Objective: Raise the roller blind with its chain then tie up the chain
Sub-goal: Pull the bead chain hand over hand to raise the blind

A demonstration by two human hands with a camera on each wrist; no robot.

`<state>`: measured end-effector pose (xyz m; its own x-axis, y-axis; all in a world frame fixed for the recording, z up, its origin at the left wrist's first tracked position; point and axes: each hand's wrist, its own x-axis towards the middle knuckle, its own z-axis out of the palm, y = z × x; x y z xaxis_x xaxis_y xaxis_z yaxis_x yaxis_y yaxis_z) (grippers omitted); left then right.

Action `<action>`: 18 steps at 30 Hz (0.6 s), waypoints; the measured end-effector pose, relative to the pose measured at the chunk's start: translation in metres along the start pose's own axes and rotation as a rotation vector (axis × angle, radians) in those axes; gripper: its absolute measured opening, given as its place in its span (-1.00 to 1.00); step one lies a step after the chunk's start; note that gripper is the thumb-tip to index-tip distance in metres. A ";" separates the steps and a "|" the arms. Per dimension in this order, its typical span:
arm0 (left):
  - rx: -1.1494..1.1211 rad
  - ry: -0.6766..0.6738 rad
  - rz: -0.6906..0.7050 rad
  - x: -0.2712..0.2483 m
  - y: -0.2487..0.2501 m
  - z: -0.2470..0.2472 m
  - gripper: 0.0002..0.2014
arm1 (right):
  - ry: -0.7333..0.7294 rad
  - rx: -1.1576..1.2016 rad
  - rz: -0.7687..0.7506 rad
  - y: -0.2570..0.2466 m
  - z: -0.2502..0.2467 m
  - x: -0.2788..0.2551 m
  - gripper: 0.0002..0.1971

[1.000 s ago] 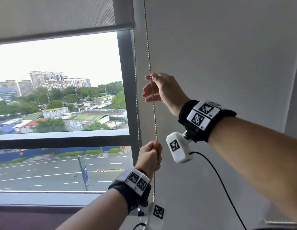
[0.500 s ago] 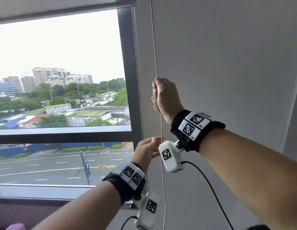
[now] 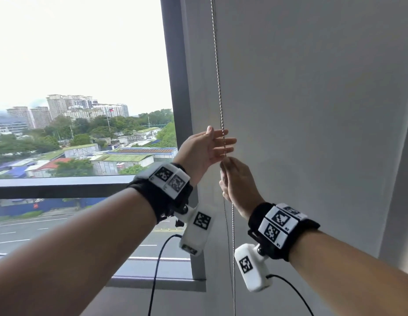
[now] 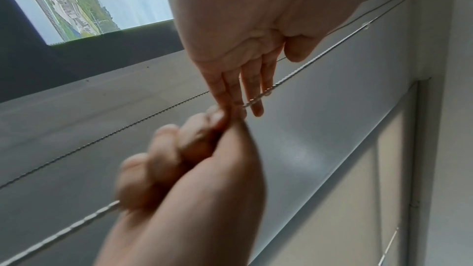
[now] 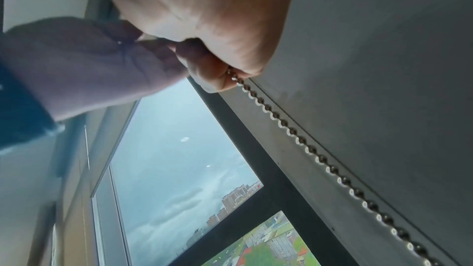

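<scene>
The metal bead chain [image 3: 218, 71] hangs down the grey wall beside the window frame. My right hand [image 3: 238, 182] grips it in a fist at mid height, and the chain [image 5: 294, 135] comes out from under its curled fingers. My left hand [image 3: 205, 151] is just above, open, its straight fingers [image 4: 252, 96] reaching across the chain [image 4: 307, 66] and touching it. A second strand [image 4: 128, 124] runs alongside. The right fist [image 4: 166, 159] shows blurred in the left wrist view. The blind itself is out of the head view, above its top edge.
The dark window frame post [image 3: 175, 87] stands left of the chain, with a horizontal bar [image 3: 61, 185] lower down. A plain grey wall [image 3: 312, 110] fills the right side. Black cables [image 3: 157, 265] hang from the wrist cameras below both arms.
My right hand has pulled the chain down. My left hand let go, rose above the right one and opened across the chain. The blind's bottom edge has left the top of the view.
</scene>
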<state>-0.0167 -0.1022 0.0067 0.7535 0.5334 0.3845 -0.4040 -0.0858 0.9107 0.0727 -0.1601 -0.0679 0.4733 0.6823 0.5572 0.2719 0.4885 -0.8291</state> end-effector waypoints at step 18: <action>-0.084 0.273 0.065 0.005 -0.027 0.020 -0.51 | -0.194 -0.113 0.108 0.039 -0.027 -0.029 -0.68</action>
<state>0.0087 -0.1144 -0.0131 0.5616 0.7368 0.3764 -0.4969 -0.0633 0.8655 0.0924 -0.1756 -0.1171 0.3380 0.8243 0.4541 0.3251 0.3505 -0.8783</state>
